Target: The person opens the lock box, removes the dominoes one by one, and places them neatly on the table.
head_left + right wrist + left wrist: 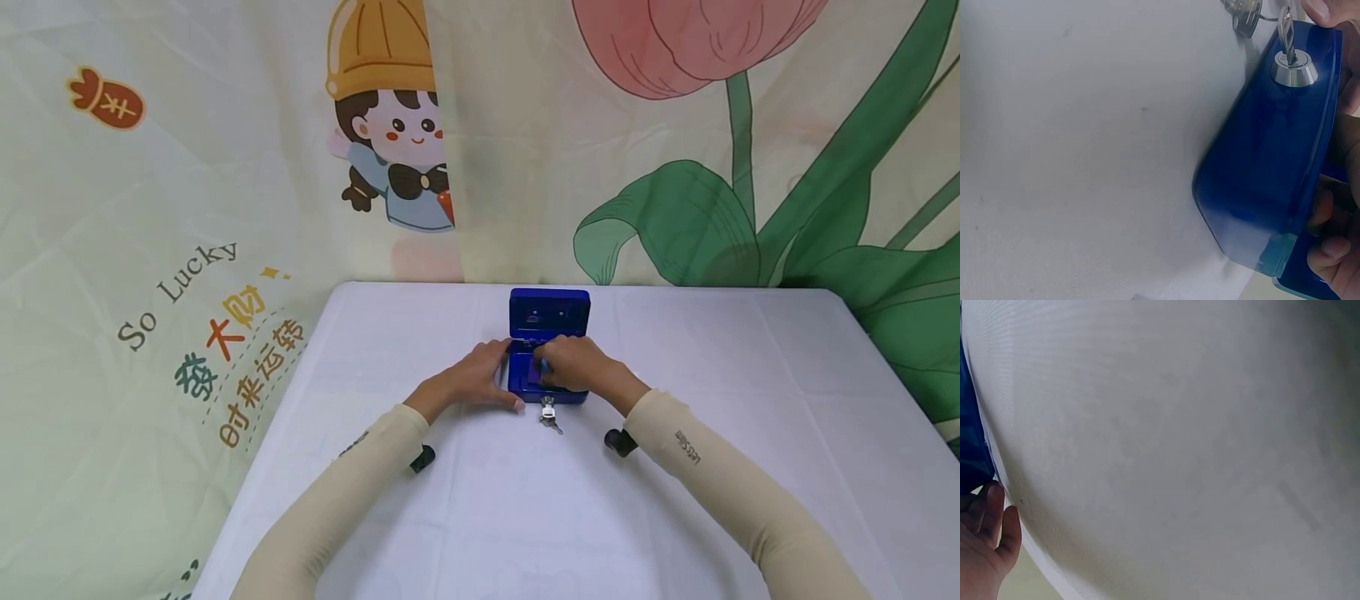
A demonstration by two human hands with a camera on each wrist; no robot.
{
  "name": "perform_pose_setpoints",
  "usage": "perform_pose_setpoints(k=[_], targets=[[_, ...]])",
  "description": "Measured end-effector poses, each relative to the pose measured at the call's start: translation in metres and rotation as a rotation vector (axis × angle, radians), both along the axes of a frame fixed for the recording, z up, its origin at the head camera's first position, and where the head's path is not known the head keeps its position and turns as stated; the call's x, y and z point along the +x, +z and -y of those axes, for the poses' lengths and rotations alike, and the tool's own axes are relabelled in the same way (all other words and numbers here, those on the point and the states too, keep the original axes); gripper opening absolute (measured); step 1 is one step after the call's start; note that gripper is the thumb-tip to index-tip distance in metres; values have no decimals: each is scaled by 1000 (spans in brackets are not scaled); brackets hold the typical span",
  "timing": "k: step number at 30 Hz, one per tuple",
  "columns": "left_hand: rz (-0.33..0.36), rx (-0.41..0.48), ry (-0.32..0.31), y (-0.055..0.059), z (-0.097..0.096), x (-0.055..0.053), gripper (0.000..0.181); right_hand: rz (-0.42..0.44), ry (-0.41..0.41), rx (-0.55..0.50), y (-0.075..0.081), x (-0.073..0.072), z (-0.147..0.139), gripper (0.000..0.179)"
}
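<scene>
**Near the desk's [720, 358] far edge, a box [522, 382] with its lid [550, 312] raised**

About midway along that edge, the upright lid leaves the box's inside reachable. The left hand [480, 373] spreads loosely at its left side, thumb by the front corner, probably steadying it. The right hand [576, 364] dips inside, fingers bent; whether they hold anything is hidden. Keys [551, 414] hang from the front lock [1294, 75], toward the near edge.

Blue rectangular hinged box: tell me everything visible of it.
The glossy, metal-looking blue rectangular box sits on the white cloth-covered table, its hinged lid open at the back. A silver key sits in the round silver front lock. The left hand appears to touch the box's left side; the right hand reaches inside, partly hiding the interior.
</scene>
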State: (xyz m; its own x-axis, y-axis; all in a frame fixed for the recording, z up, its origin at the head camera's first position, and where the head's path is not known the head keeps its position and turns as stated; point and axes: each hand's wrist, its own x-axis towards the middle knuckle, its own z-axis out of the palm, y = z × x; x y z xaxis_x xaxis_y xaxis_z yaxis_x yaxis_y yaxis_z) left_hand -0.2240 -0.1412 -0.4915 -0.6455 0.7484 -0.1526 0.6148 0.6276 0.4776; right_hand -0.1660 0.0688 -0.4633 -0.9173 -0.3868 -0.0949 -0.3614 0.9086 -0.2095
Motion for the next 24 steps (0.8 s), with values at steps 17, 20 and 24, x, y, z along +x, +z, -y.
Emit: perform_pose_setpoints(k=[17, 20, 24], targets=[[1, -7, 5, 1, -1, 1, 121, 21, -41, 4, -3, 0, 1, 41], [-3, -9, 2, 1, -1, 1, 121, 16, -31, -6, -3, 0, 3, 42], [-5, -10, 3, 1, -1, 1, 121, -5, -22, 1, -4, 1, 5, 42]])
